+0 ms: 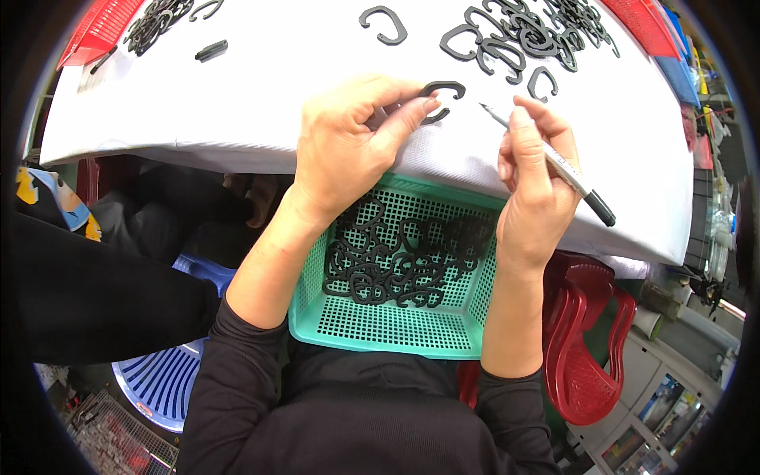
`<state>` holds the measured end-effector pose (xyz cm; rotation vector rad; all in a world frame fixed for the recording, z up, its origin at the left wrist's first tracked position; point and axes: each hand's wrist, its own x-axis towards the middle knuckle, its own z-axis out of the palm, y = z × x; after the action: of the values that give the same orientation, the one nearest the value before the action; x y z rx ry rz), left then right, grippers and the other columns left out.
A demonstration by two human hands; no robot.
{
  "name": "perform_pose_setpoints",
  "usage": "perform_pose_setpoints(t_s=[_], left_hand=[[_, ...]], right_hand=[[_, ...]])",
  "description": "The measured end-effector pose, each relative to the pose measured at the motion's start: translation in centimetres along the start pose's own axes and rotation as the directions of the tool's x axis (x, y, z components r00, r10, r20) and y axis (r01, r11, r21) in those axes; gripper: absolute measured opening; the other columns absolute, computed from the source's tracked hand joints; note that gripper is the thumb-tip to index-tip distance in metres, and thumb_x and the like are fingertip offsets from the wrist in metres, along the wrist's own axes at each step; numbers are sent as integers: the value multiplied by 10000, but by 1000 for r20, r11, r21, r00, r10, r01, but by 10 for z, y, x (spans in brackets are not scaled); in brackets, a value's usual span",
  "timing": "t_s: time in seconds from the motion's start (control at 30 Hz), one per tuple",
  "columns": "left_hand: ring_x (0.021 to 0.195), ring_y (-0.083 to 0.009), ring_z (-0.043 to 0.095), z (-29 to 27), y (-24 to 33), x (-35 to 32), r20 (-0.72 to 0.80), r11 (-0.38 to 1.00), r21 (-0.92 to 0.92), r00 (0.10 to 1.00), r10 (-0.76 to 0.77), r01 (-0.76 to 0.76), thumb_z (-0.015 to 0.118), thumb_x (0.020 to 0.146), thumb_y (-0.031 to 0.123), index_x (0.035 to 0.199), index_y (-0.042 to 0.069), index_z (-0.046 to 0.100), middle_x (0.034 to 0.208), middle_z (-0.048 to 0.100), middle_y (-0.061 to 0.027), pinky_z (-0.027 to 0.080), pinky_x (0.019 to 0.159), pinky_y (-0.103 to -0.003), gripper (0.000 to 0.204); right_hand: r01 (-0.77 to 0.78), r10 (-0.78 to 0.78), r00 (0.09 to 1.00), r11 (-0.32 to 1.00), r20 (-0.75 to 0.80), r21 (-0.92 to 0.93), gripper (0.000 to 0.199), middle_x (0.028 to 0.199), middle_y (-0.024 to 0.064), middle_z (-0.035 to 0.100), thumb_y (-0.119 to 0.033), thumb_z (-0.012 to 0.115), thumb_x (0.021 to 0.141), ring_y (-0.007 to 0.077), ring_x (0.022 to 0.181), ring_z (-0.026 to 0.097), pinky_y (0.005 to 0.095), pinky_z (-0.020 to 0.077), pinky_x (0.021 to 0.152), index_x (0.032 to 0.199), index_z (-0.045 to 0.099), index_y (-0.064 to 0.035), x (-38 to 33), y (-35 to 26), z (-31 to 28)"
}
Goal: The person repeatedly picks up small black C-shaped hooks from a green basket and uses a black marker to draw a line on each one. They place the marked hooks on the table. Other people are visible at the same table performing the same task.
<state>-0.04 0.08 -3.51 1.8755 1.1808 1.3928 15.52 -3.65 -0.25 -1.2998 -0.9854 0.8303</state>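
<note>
Between the thumb and fingers of my left hand (348,131) is a black C-shaped piece (446,85), its gap facing right. My right hand (538,186) grips a marker pen (564,168) with a grey barrel and a black end. The pen's bare tip points up and left, a short way from the black piece and apart from it. Below both hands, a green plastic basket (388,343) sits over my lap with many similar black C-shaped pieces (380,273) inside.
On the white-covered table (261,95) lie a heap of black pieces (530,36), a single one (384,25) and a black pen cap (211,50). Red baskets (99,32) stand at the far corners. A dark-sleeved arm (111,293) shows at left, above a blue stool (162,384). Red chairs (590,340) stand right.
</note>
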Motion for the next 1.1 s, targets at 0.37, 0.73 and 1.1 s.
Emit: perform_pose_setpoints(t_s=[0.37,0.73,1.1], left_hand=[[567,-47,492,0,1,0,-48,999,34,999,7,-5,728,781,50,866,2,708,702,638,-11,380,502,-199,100],[586,-65,532,0,0,0,-68,996,69,996,60,-55,751,761,54,861,0,704,723,657,-31,412,518,-198,123],[560,-47,525,1,1,-2,-80,998,47,996,32,-29,755,764,66,881,15,711,712,666,-9,413,504,-194,134]], right_hand=[[178,-175,984,975,31,-132,215,604,-21,516,-46,697,811,25,534,441,180,347,481,698,515,-24,0,17,18],[150,-143,988,971,51,-184,209,609,-20,527,-30,694,805,23,545,461,177,371,495,699,514,-33,-3,14,19],[192,-183,981,966,63,-172,170,627,-27,526,-16,695,778,32,555,471,180,379,503,739,530,-32,-2,21,17]])
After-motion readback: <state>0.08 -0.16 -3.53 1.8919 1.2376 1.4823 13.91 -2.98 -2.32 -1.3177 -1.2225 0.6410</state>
